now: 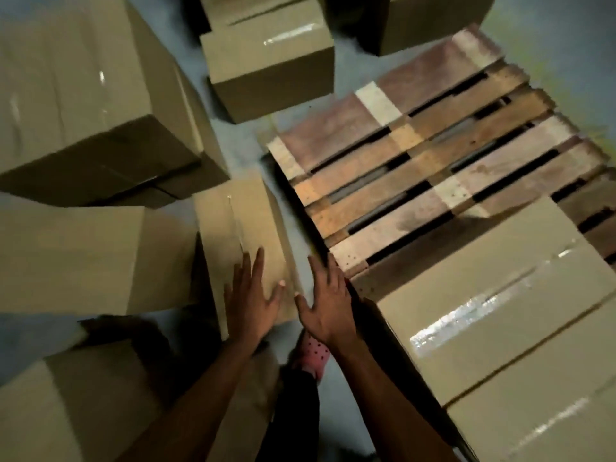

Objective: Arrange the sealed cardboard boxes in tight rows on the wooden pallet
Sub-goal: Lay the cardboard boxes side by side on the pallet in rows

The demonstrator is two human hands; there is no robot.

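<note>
Hands come first: the left hand [251, 300] lies flat with fingers spread on the top of a small sealed cardboard box [243, 235] that stands on the grey floor [240, 128], and it grips nothing. The right hand [325, 303] is likewise spread and relaxed, just right of that box's near right edge; motion blur makes it hard to tell whether it touches the box or hovers over the gap beside it. Below the right wrist shows a pink dotted shoe [313, 356].

Right of the hands sits the wooden pallet [433, 151], its far slats bare. On its near part rest two taped boxes side by side: a farther pallet box [500, 291] and, touching it, a nearer pallet box [540, 415] at the frame's lower right.

Left of the hands stand more cartons on the floor: a middle-left box [90, 258], a near-left box [83, 405] and a large far-left stack [83, 95]. Farther off, a taped far box [270, 58] stands near the pallet's far left corner.
</note>
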